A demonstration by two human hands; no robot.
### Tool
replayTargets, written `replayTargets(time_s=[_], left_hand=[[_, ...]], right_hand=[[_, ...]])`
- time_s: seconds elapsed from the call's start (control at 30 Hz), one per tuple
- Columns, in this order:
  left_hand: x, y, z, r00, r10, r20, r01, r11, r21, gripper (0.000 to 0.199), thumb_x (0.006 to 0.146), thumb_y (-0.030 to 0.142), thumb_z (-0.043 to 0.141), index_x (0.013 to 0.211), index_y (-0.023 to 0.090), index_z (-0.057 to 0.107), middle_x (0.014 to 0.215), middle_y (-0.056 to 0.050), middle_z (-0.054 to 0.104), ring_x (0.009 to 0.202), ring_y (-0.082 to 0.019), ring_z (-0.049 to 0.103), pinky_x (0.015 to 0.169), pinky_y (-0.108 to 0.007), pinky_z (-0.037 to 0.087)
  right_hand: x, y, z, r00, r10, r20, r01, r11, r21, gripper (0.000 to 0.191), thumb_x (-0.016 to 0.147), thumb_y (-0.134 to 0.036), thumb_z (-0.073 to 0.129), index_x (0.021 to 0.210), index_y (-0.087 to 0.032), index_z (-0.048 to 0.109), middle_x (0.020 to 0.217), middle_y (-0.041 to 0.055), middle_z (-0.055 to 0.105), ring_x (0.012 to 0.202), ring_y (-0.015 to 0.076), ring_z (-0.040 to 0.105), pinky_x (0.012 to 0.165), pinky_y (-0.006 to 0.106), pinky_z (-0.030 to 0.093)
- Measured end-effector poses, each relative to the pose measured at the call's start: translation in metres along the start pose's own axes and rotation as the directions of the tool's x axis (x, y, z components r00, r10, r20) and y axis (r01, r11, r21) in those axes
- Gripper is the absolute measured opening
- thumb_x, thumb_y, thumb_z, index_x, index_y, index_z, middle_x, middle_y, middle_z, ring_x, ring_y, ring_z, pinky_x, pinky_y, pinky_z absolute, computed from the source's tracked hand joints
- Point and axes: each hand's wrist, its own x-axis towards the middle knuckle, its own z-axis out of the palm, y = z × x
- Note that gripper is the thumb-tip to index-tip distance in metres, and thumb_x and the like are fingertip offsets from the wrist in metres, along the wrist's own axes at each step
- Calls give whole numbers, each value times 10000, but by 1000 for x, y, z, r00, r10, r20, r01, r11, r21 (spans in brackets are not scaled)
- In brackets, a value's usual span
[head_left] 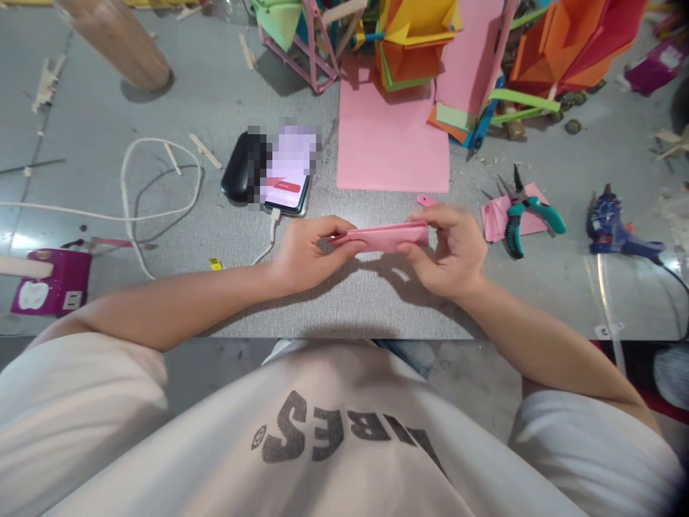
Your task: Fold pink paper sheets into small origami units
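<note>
1. The person's left hand (312, 255) was closed in a pinch, thumb below and fingers above, on the left end of a narrow, folded piece of pink paper (382, 237).
2. The right hand (455, 248) gripped the same paper's right end between thumb and fingers, its other fingers curled.
3. The folded paper was held lengthwise between both hands, over the front part of a grey, textured tabletop (323, 309).
4. Beyond it lay a flat, rectangular sheet of pink paper (392, 147), with folded yellow-and-orange paper shapes (420, 43) at its far edge.
5. To the right, teal-and-black metal pliers (518, 197) rested on crumpled pink paper pieces (494, 217); farther right lay a blue glue gun (608, 226) with a clear stick (606, 287) at its rear.
6. Beyond the left hand, a lit smartphone (285, 194), plugged into a white cable (275, 217), lay just beside a black, rounded case (242, 172).
</note>
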Motion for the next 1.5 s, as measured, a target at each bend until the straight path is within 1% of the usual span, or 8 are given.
replayTargets(time_s=[0.17, 0.33, 0.5, 0.67, 0.87, 1.03, 1.27, 1.5], left_hand=[[0, -10, 8, 995, -102, -2, 98, 961, -258, 459, 1017, 639, 900, 1056, 201, 767, 846, -24, 798, 681, -139, 720, 610, -264, 579], [0, -13, 14, 996, -85, -4, 75, 903, -422, 471, 1037, 675, 879, 1083, 217, 779, 859, -26, 803, 679, -124, 723, 634, -259, 614], [1, -15, 13, 996, -84, -27, 65, 904, -423, 480, 1122, 682, 758, 1134, 214, 867, 984, -78, 873, 791, -152, 781, 713, -283, 653], [0, -11, 11, 993, -115, 23, 114, 899, -424, 529, 1124, 717, 730, 1099, 218, 905, 1020, -97, 901, 851, -176, 822, 779, -310, 683], [-2, -7, 9, 986, -146, 75, 164, 905, -392, 507, 1055, 726, 825, 1187, 242, 902, 1168, -118, 927, 1016, -237, 885, 907, -393, 748], [-2, -8, 10, 985, -155, 81, 175, 894, -412, 482, 1041, 679, 871, 1207, 227, 879, 1212, -130, 922, 1086, -238, 895, 958, -379, 744], [-3, -5, 13, 993, -111, 34, 116, 931, -345, 386, 1027, 550, 927, 1148, 195, 836, 1125, -113, 912, 984, -193, 882, 864, -315, 721], [-4, -7, 13, 982, -190, 12, 182, 920, -347, 422, 996, 574, 947, 1028, 190, 776, 936, -62, 864, 761, -143, 801, 687, -268, 659]], right_hand=[[7, -7, 6, 984, -174, -31, 174, 985, -10, 347, 1050, -264, 841, 1368, -367, 747, 995, 14, 814, 834, 257, 802, 733, 455, 693], [12, -6, 1, 987, -145, 73, 154, 979, -135, 332, 1018, -224, 809, 1313, -350, 722, 1109, 25, 862, 959, 266, 853, 803, 460, 726], [9, -6, -3, 983, -94, 157, 113, 986, -120, 277, 1013, -239, 803, 1263, -306, 703, 1135, 48, 848, 994, 286, 836, 827, 475, 702], [6, -5, -5, 935, 7, 356, 58, 984, -171, 325, 1053, -333, 764, 1377, -320, 744, 1427, 112, 779, 1245, 346, 784, 1030, 575, 685], [2, -9, -7, 899, -21, 437, 171, 936, -307, 557, 1079, -202, 649, 1603, -390, 675, 1704, 135, 640, 1425, 399, 723, 1094, 619, 653], [-1, -16, -6, 868, 25, 496, 209, 888, -410, 622, 1030, -134, 676, 1582, -420, 696, 1816, 108, 560, 1372, 413, 720, 1060, 623, 648], [-2, -19, -4, 863, 7, 505, 238, 877, -418, 443, 1010, -93, 675, 1359, -345, 780, 1881, 89, 487, 1384, 402, 704, 1065, 613, 632], [-6, -15, -2, 897, -25, 441, 225, 885, -408, 445, 1091, -234, 701, 1505, -393, 666, 1860, 105, 524, 1375, 395, 735, 1034, 590, 665]])
